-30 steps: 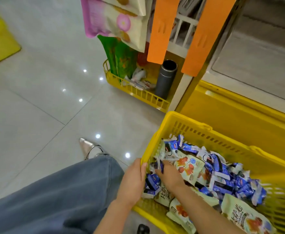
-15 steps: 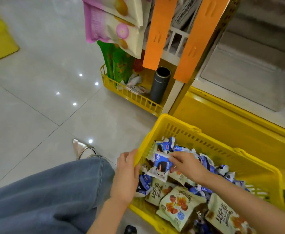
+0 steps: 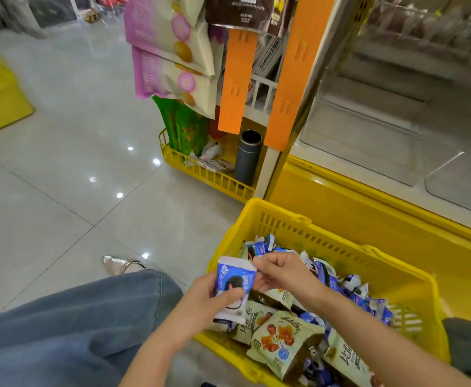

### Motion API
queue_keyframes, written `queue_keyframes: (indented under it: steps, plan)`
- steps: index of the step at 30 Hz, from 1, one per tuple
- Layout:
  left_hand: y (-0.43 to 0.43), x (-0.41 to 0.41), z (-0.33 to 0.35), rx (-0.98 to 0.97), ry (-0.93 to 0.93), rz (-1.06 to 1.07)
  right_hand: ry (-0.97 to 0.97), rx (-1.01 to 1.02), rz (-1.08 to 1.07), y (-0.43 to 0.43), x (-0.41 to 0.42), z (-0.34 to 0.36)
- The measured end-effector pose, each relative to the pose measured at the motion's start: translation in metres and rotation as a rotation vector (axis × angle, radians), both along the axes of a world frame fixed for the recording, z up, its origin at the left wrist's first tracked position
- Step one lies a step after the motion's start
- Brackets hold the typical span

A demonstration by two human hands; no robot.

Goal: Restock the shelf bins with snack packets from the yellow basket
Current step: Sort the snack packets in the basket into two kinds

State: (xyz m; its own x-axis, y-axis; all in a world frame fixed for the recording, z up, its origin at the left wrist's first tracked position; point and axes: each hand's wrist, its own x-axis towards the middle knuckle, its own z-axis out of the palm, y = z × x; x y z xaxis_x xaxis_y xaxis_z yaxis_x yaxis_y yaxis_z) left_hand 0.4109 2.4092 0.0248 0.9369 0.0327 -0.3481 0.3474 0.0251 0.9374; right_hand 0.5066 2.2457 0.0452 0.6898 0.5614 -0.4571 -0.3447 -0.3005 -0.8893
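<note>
Head camera shows both hands over the yellow basket [image 3: 340, 247]. The left hand [image 3: 201, 300] has its grip around a blue snack packet [image 3: 235, 277]. The right hand [image 3: 281, 272] pinches its top edge.

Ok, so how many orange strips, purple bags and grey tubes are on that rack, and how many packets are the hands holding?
orange strips: 2
purple bags: 2
grey tube: 1
blue packet, gripped by the left hand and pinched by the right hand: 1
Total: 6
</note>
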Motion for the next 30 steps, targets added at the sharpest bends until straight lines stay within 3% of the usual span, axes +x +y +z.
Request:
queue_keyframes:
  steps: [4,11,18,21,26,30]
  plan:
    - [0.015,-0.002,-0.003,0.002,0.02,0.276,-0.041,-0.099,-0.189,0.007,-0.023,-0.053]
    - [0.029,0.004,-0.009,-0.098,0.021,0.441,-0.159,-0.502,0.271,0.03,-0.057,-0.138]
    - [0.028,0.009,-0.021,-0.051,0.082,0.456,-0.323,-0.68,0.37,0.035,-0.048,-0.143]
    - [0.028,0.009,-0.026,-0.058,0.11,0.447,-0.372,-0.596,0.293,0.028,-0.031,-0.123]
    - [0.029,0.01,-0.029,-0.044,0.123,0.504,-0.029,-0.178,0.131,0.02,-0.009,-0.064]
    - [0.025,0.009,-0.028,-0.124,0.124,0.46,0.031,-0.065,0.039,0.026,0.002,-0.025]
